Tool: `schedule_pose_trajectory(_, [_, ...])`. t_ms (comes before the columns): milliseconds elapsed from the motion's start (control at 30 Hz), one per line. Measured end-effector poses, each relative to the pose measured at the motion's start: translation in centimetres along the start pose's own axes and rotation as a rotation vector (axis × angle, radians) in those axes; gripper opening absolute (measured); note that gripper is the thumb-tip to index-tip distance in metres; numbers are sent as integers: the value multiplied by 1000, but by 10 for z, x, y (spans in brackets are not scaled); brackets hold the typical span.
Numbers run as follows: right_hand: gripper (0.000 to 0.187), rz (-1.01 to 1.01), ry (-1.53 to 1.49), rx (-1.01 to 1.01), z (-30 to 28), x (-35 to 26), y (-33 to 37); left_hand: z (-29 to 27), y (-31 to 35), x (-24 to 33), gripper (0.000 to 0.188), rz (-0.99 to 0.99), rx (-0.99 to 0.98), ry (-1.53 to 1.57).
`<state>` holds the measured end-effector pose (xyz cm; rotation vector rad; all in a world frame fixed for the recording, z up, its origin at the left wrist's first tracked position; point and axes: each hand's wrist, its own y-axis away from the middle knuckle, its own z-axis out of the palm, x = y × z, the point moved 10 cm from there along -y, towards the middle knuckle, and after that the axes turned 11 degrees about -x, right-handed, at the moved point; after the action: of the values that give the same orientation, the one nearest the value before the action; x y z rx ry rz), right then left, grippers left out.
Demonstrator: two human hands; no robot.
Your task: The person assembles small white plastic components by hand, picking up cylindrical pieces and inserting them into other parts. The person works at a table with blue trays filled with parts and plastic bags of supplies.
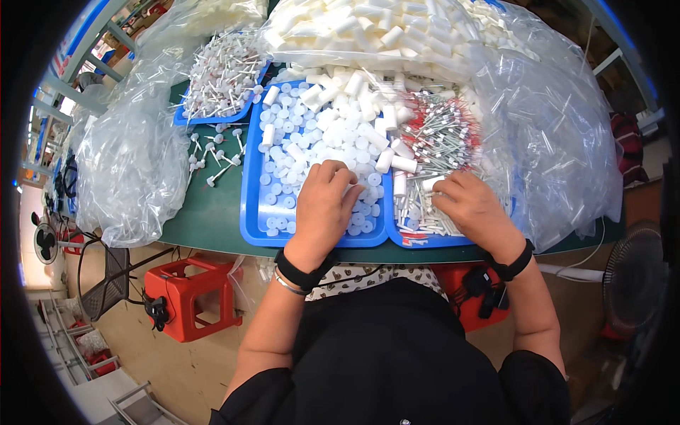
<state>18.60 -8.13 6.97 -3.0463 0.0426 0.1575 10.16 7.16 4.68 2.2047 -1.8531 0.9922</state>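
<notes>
Your left hand (324, 202) is down at the discs (289, 202) inside the tray (247, 205), thumb and fingertips curled close; can't tell if there's one pinched in there. Your right hand (478, 205), just right of the tray, has its fingers bent beside a tube (430, 183), grip hidden too. Discs look light, stiff and kinda slippery, so I'd pinch the rim. Tube's probably light too, grab mid-barrel.

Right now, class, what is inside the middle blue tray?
White discs, with white cylinders among them. The left hand hides part of the contents, and anything beneath the top layer is covered.
</notes>
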Motion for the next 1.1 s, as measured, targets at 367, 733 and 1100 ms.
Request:
schedule_pose_trajectory(367, [10,515,-898,373,7,49,40,87,36,5,26,-655,-253,1765])
schedule_pose_trajectory(733, [7,485,-1557,516,27,31,36,116,43,34,23,-665,-304,2226])
schedule_pose_trajectory(1100, [11,403,-1879,579,46,25,32,129,51,40,33,-734,-324,2340])
